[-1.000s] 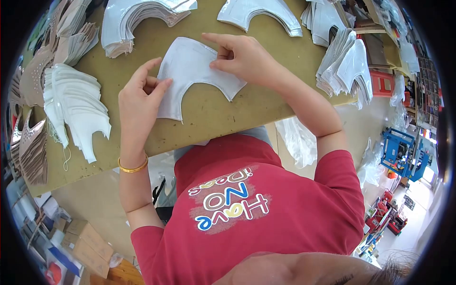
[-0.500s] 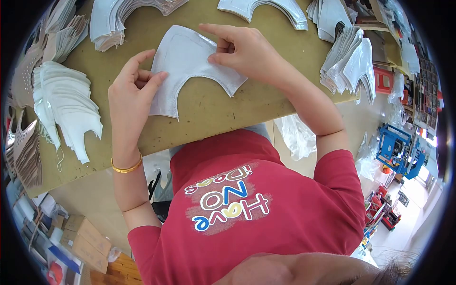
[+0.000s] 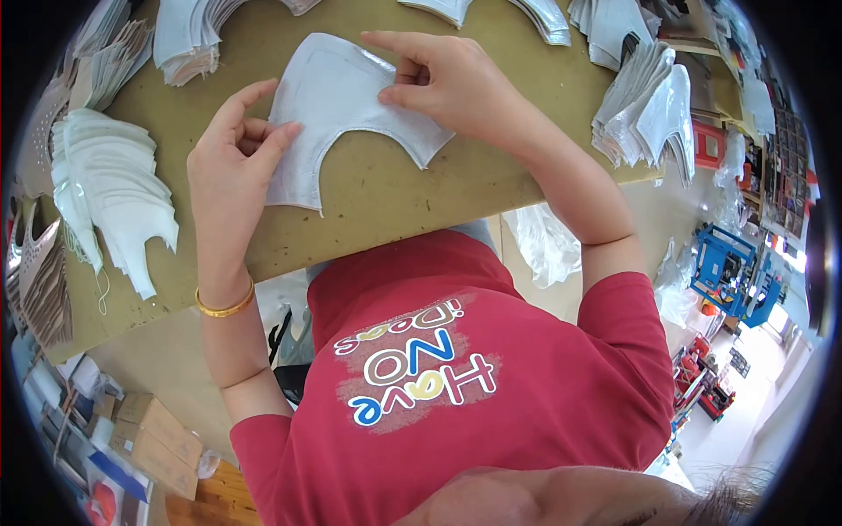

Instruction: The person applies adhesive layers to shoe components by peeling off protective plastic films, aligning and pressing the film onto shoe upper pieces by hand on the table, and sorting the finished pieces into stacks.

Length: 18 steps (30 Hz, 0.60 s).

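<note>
A white curved fabric piece (image 3: 329, 96) with a stitched edge lies between my hands at the table's near side, its arched cut-out facing me. My left hand (image 3: 237, 153), with a gold bangle at the wrist, pinches its left edge between thumb and fingers. On the right, my right hand (image 3: 443, 83) has its thumb on the piece near the cut-out, with the index finger stretched out over the upper right edge and the other fingers curled. The piece's inner face is pale and slightly shiny.
Around the yellowish table (image 3: 386, 197) stand a white stack (image 3: 118, 193) at left, a curved stack (image 3: 189, 39) behind it, another (image 3: 544, 19) at the back and fanned stacks (image 3: 645, 110) at right. Perforated beige pieces (image 3: 39, 272) lie far left. Blue equipment (image 3: 735, 273) stands beyond.
The fabric piece, both hands and the stacks on the left have shifted left and up in the view. Both hands keep much the same pose on the piece.
</note>
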Each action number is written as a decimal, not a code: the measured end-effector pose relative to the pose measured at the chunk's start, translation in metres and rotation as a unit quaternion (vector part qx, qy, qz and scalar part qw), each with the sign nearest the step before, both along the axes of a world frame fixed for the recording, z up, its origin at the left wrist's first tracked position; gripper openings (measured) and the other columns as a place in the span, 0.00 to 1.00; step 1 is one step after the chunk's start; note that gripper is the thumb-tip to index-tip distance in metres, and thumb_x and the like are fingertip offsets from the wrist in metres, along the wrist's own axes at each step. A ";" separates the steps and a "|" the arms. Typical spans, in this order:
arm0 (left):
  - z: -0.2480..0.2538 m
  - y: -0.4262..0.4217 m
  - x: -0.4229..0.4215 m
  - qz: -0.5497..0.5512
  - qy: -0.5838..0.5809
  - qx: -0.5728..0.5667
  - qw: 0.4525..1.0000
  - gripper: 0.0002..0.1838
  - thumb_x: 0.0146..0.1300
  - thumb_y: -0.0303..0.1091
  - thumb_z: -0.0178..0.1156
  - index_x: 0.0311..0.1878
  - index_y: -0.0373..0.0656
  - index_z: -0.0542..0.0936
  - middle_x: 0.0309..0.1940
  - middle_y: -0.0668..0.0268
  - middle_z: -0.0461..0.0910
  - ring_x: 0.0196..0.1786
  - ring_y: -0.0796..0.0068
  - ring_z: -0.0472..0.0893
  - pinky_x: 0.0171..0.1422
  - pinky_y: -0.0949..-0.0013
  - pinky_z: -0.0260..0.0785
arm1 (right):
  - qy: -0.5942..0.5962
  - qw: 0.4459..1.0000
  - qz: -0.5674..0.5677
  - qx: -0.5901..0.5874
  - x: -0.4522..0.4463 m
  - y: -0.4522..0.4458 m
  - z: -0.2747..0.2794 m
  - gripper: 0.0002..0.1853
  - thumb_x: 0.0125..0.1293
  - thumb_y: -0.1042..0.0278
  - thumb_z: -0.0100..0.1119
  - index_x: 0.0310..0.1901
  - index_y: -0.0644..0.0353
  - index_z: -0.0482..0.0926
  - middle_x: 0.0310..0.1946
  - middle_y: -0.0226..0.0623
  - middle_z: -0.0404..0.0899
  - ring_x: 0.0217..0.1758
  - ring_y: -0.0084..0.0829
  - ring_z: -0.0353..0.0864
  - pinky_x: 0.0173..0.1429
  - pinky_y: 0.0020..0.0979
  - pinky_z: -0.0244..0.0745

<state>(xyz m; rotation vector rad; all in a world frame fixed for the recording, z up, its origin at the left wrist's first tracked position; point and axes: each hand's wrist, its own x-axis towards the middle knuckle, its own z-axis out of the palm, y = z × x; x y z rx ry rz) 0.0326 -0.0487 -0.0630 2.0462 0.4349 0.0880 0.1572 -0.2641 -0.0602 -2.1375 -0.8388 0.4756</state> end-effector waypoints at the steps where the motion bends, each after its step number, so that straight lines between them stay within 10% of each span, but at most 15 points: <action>1: 0.000 0.000 0.000 0.003 0.002 -0.005 1.000 0.23 0.57 0.31 0.72 0.57 0.42 0.83 0.26 0.70 0.82 0.26 0.85 0.73 0.33 0.77 0.66 | -0.006 1.000 0.000 0.005 0.000 0.000 -0.001 0.32 0.58 0.72 0.68 0.67 0.55 0.75 0.27 0.33 0.79 0.30 0.24 0.76 0.40 0.29 0.75; 7: 0.001 -0.001 0.001 0.004 0.004 0.016 1.000 0.23 0.58 0.30 0.72 0.58 0.42 0.82 0.25 0.68 0.82 0.26 0.82 0.75 0.33 0.75 0.68 | -0.021 1.000 0.001 -0.003 -0.001 0.000 -0.002 0.31 0.58 0.73 0.68 0.66 0.56 0.76 0.28 0.35 0.80 0.32 0.29 0.78 0.42 0.32 0.76; 13: 0.014 -0.027 -0.005 -0.013 -0.133 0.461 0.877 0.25 0.58 0.32 0.71 0.60 0.44 0.80 0.32 0.64 0.77 0.36 0.69 0.78 0.41 0.67 0.71 | -0.423 0.895 0.096 -0.104 -0.017 -0.010 -0.013 0.24 0.61 0.65 0.66 0.61 0.49 0.80 0.36 0.38 0.75 0.38 0.39 0.77 0.41 0.36 0.74; 18: 0.004 -0.009 -0.003 -0.029 -0.036 0.244 0.969 0.25 0.54 0.32 0.72 0.57 0.42 0.80 0.32 0.62 0.74 0.38 0.63 0.78 0.44 0.63 0.71 | -0.352 0.920 0.108 -0.132 -0.018 -0.008 -0.002 0.30 0.59 0.56 0.67 0.65 0.47 0.76 0.44 0.42 0.73 0.45 0.44 0.75 0.49 0.41 0.71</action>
